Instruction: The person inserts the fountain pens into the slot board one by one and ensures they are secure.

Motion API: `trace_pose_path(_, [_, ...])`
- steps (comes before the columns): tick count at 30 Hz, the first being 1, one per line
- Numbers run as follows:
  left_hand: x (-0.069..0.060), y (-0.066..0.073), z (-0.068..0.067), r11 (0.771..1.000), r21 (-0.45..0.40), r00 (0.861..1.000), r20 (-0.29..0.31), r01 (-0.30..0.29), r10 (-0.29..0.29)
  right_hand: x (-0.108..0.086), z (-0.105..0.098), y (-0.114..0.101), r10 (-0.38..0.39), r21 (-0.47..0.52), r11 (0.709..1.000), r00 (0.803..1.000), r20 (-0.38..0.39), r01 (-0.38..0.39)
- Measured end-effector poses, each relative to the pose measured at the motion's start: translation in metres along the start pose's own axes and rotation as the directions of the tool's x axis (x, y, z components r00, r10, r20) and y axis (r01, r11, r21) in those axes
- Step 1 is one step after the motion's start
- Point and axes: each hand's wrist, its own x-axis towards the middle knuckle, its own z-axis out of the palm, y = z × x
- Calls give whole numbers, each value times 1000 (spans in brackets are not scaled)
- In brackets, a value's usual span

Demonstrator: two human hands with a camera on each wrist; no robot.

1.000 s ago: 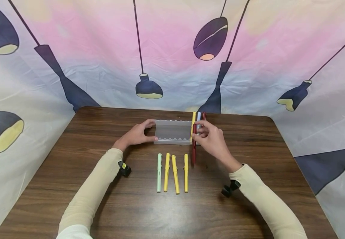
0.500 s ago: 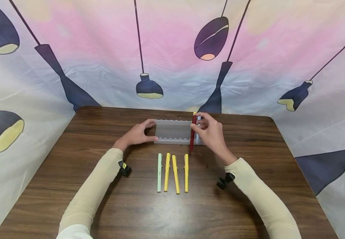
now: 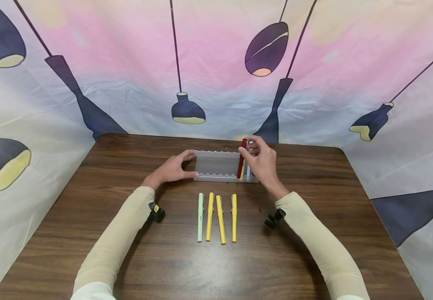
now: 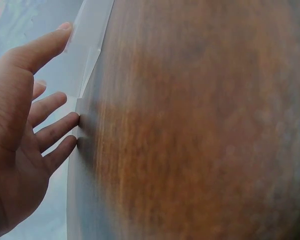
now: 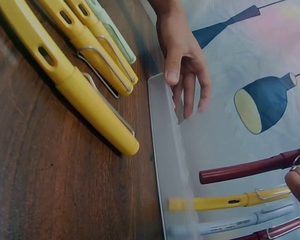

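Observation:
My right hand (image 3: pixel 264 161) pinches the cap end of a dark red pen (image 3: pixel 241 163) between thumb and fingers. This pen slants over the translucent, notched pen tray (image 3: pixel 216 178), left of a yellow pen (image 5: pixel 219 201) lying in it. Beyond that one lie a pale blue pen (image 5: pixel 232 225) and another dark red pen (image 5: pixel 274 231), partly hidden by my hand in the head view. My left hand (image 3: pixel 171 167) holds the tray's left end, thumb at the front corner and fingers toward the back.
In front of the tray, a mint green pen (image 3: pixel 200 217) and three yellow pens, the rightmost yellow pen (image 3: pixel 234 218) among them, lie on the brown wooden table (image 3: pixel 156 258). A patterned cloth (image 3: pixel 134 83) hangs behind the table's far edge.
My right hand has carried the dark red pen away from me, from in front of the tray to over its notches beside the yellow pen. The left hand stays put.

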Motion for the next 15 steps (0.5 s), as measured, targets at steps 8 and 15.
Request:
trace_pose_path(8, [1,-1,1,1000,10,1000,4,5,-5,6,10,8,-23,17,1000,999,-24,24])
trace_pose_path(15, [2,-2,1,1000,12,1000,4,5,-5,6,16,10,-9,8,1000,1000,-2,9])
